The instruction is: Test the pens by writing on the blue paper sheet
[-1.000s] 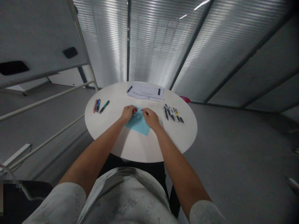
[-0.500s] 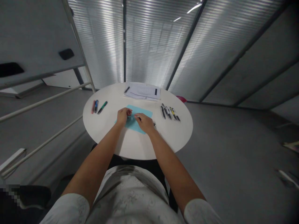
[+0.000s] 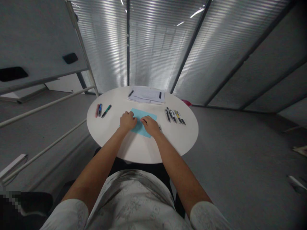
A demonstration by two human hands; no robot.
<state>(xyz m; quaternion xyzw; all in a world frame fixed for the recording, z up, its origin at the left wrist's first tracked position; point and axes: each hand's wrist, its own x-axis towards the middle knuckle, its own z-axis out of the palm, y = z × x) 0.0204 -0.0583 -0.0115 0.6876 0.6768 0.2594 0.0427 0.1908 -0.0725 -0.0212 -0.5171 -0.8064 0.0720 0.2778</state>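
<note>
A light blue mat lies on the table before me, both hands over it. My left hand rests on its left side, back up and fingers curled down; whatever may be under them is hidden. Toward the mat's right side is my right hand, thumb and fingertips pinched together. A small dark part shows at these fingertips, too little of it to name. Just right of the right wrist, a small black-and-white thing peeks out, mostly covered. The two hands are close but apart.
On the round white table, several pens lie in a row at right. At left are a pink pen, a blue pen and a green pen. Papers lie at the back. A metal-framed board stands left.
My left hand has turned palm down and moved slightly right, its fingers now lower on the mat. The right hand has shifted a little right, and less of the dark part shows.
</note>
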